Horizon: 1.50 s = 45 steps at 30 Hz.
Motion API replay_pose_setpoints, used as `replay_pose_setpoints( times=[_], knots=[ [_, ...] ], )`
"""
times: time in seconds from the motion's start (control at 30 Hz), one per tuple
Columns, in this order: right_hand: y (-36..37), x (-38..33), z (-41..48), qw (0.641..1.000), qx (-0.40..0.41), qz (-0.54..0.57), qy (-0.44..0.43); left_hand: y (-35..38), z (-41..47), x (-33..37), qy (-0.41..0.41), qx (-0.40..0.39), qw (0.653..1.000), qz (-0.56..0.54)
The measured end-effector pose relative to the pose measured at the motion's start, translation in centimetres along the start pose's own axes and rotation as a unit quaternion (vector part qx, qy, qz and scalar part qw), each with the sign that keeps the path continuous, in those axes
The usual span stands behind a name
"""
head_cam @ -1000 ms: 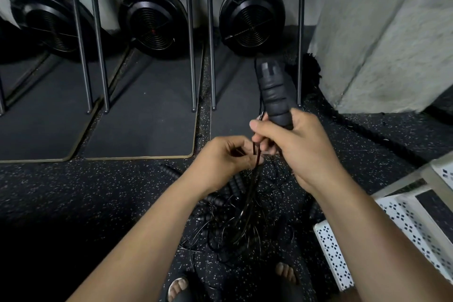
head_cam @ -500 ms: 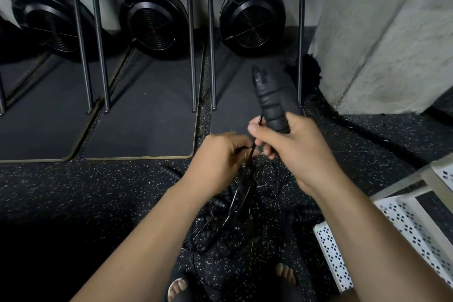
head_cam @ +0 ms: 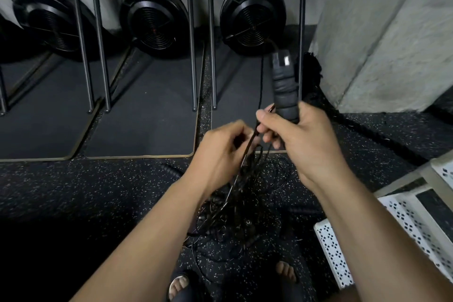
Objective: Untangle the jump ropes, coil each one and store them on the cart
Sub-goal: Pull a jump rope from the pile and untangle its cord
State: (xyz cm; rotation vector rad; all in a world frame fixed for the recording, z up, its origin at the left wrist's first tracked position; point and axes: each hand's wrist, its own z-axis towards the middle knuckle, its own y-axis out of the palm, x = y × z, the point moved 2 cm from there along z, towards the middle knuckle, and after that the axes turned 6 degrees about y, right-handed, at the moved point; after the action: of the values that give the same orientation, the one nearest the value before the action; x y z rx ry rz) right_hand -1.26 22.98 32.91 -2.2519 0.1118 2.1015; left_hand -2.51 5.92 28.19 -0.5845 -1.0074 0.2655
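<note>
Head view, left to right. Along the back wall, three round black fan housings [head_cam: 154,23] behind upright metal bars [head_cam: 81,39], with dark mats [head_cam: 144,110] flat on the speckled floor [head_cam: 73,191] beneath; all placed as in the earlier frames. Left of centre, left hand [head_cam: 220,154] with fingers curled inward, pinching thin black cords near the top of the jump ropes [head_cam: 242,203]; sits almost where it was half a second ago, only slightly higher. Below and between both forearms, the ropes as one dark tangle, strands drawn up taut into the hands, the rest looped loosely on the floor in front of two sandalled feet [head_cam: 180,287]; not yet separated, not coiled, none on the cart. Just right of the left hand, right hand [head_cam: 301,140] clenched round the lower end of a black ridged handle [head_cam: 285,88], thumb across the front, a cord running down from the grip into the tangle. Handle now close to upright and raised further, its top reaching the lowest rim of the right-hand fan housing; half a second ago leaned to the left and sat lower. Right hand likewise shifted a little up and to the right. Further right, grey concrete pillar [head_cam: 392,32] with a thick black rope [head_cam: 367,130] lying along the floor at its base. At the lower right edge, white perforated cart [head_cam: 416,223], near the right forearm and apart from the tangle, unmoved since the earlier frames.
</note>
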Motion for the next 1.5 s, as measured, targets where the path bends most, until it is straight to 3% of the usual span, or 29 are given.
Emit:
replay_pose_setpoints(
  times=[0.17, 0.47, 0.6, 0.73, 0.83, 0.93, 1.03, 1.13, 1.23, 1.33, 1.5],
  knots=[
    [0.6, 0.5, -0.3, 1.000, -0.009, 0.011, 0.026, 1.1, -0.7, -1.2, -0.035, -0.067, 0.997, 0.028],
    [0.6, -0.1, -0.6, 0.999, 0.028, 0.029, -0.024, 1.1, -0.4, -1.6, -0.108, -0.083, 0.989, 0.054],
    [-0.1, -0.3, -0.2, 0.997, 0.050, 0.052, -0.024, 0.9, -0.4, -1.1, -0.064, -0.077, 0.990, 0.097],
    [0.7, 0.1, 0.1, 0.999, -0.017, 0.023, 0.016, 0.4, -0.2, 0.3, 0.062, -0.058, 0.979, 0.183],
    [0.7, 0.5, 0.1, 0.997, -0.033, -0.060, 0.032, 0.4, 0.3, 0.9, 0.078, -0.057, 0.969, 0.228],
    [0.0, 0.8, 0.3, 0.990, -0.003, -0.138, 0.015, 0.3, -0.2, 0.1, -0.001, -0.055, 0.992, 0.114],
    [0.0, 1.0, 0.4, 0.993, 0.001, -0.118, 0.018, 0.6, -0.7, -0.1, -0.060, -0.020, 0.998, -0.025],
    [0.0, 0.9, 0.4, 0.996, -0.003, -0.079, 0.030, 1.7, -1.1, -0.5, -0.124, -0.057, 0.988, -0.075],
    [-0.1, 0.4, 0.2, 0.999, -0.013, -0.026, 0.044, 2.8, -1.6, -1.2, -0.132, -0.082, 0.987, -0.039],
    [0.0, -0.2, 0.0, 0.998, -0.031, 0.016, 0.047, 3.3, -1.6, -1.7, -0.125, -0.056, 0.990, 0.045],
    [-0.1, -0.8, -0.2, 0.996, -0.045, 0.058, 0.042, 3.6, -1.6, -2.1, -0.110, -0.063, 0.992, 0.003]
  ],
)
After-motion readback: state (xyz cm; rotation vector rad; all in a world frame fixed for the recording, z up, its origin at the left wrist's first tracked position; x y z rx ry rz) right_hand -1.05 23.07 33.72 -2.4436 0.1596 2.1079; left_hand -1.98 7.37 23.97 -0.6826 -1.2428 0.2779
